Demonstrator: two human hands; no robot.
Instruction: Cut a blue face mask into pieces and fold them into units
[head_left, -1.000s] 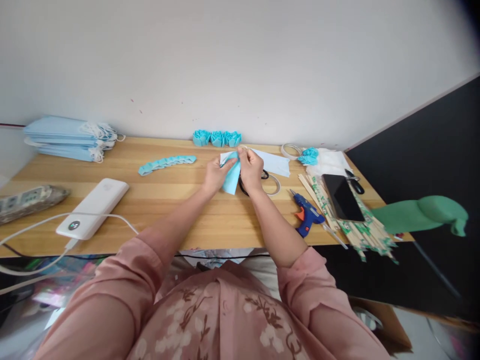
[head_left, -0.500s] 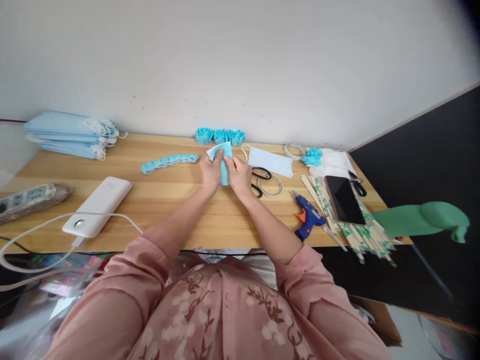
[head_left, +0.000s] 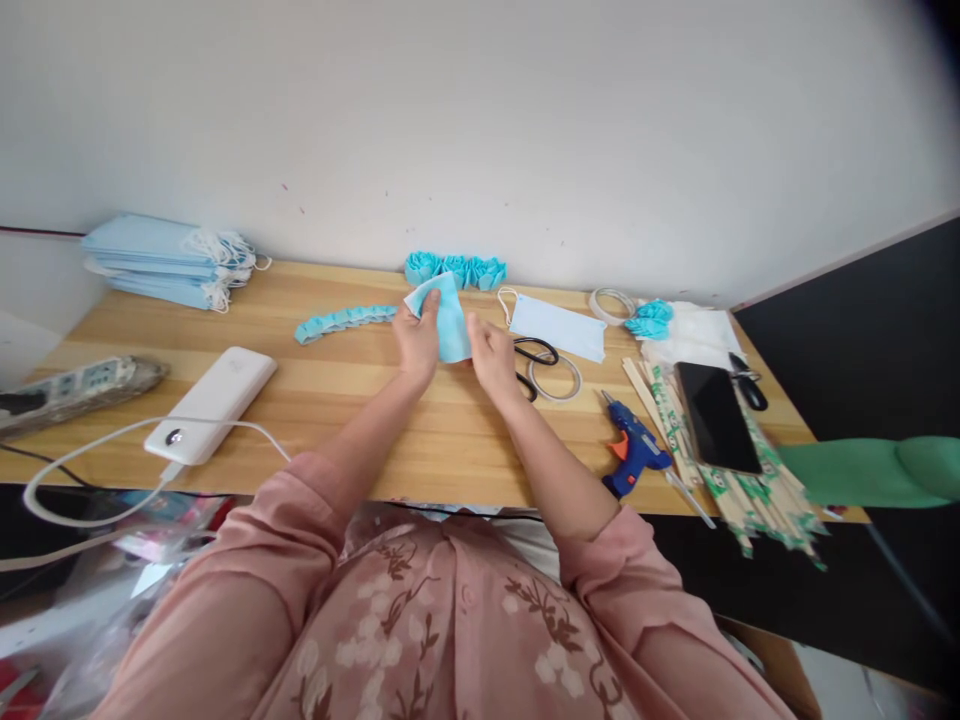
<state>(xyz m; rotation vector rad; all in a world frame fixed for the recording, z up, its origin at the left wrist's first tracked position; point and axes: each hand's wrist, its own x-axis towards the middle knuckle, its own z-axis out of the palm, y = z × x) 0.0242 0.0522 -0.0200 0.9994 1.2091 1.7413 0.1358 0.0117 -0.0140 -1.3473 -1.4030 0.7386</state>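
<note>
A light-blue fabric sheet (head_left: 451, 325) with a paler, folded-over top corner is held up above the middle of the table. My left hand (head_left: 417, 342) pinches its left side, thumb on top. At the sheet's right edge my right hand (head_left: 491, 357) is closed, fingers curled around the lower right edge; the fingertips are hidden. Just behind stand three blue fabric roses (head_left: 454, 270). A pleated blue strip (head_left: 343, 322) lies left of my left hand. Black-handled scissors (head_left: 537, 352) lie beside my right hand, their blades out of sight beneath it.
At the back left sits a stack of face masks (head_left: 161, 260), with a white power bank (head_left: 217, 405) in front. On the right are a single mask (head_left: 559, 326), tape rolls (head_left: 613, 305), a blue glue gun (head_left: 634, 445), and a phone (head_left: 716, 415) on wrapped chopsticks (head_left: 757, 505).
My right hand has slid from the sheet's middle to its right edge, and the sheet is spread wider. The view has shifted slightly, moving the table's things within it.
</note>
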